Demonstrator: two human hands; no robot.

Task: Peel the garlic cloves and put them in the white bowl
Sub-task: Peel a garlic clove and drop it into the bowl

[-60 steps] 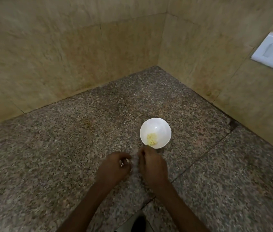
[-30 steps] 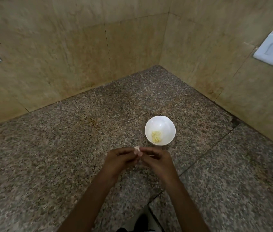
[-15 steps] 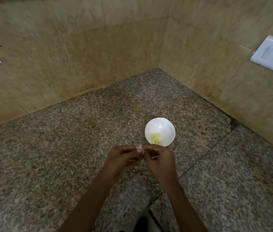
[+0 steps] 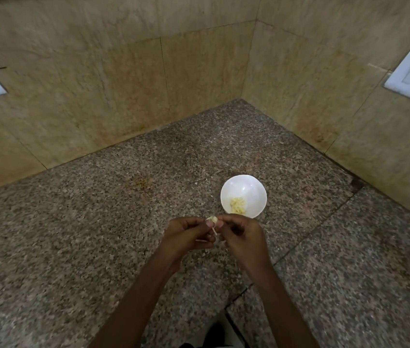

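Granite counter [image 4: 98, 222], white bowl [image 4: 249, 188] right of centre, peeled cloves [image 4: 237, 205] inside. Left hand [image 4: 186, 234], right hand [image 4: 242, 237] meet near bowl's near rim, both pinching garlic clove [image 4: 212, 219], skin seemingly part-off. Bowl just beyond, right hand nearer.
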